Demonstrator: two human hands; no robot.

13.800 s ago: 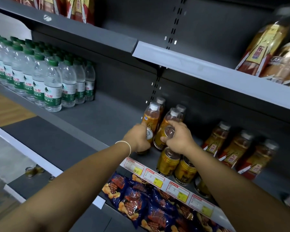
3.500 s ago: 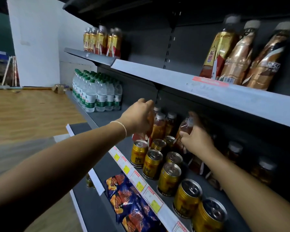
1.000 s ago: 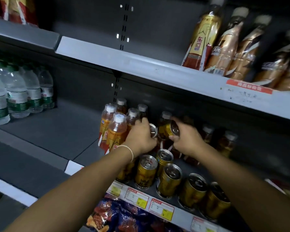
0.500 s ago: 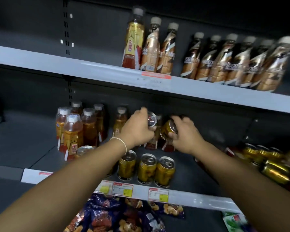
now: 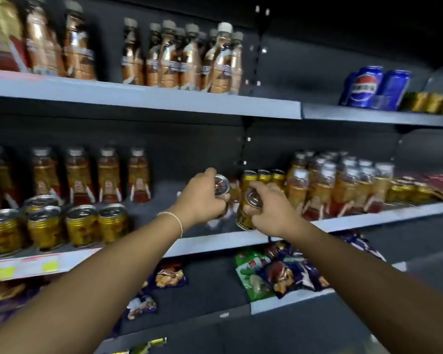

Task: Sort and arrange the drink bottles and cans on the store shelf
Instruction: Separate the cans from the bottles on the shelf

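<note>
I was carrying cans: my left hand [image 5: 202, 198] was clamped round one can [image 5: 221, 188] and my right hand [image 5: 271, 208] round a gold can [image 5: 244, 217], both above the middle shelf [image 5: 215, 245]. Next, I judged, they should stand upright beside the far cans [image 5: 264, 176].

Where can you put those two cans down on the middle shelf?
Bare shelf lies between the tea bottles on the left and the row of gold cans on the right, behind the left hand and right hand. Further right, packed bottles leave no room.

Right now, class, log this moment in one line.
left hand: grips silver-topped can | right hand: grips gold can | both at middle shelf
</note>
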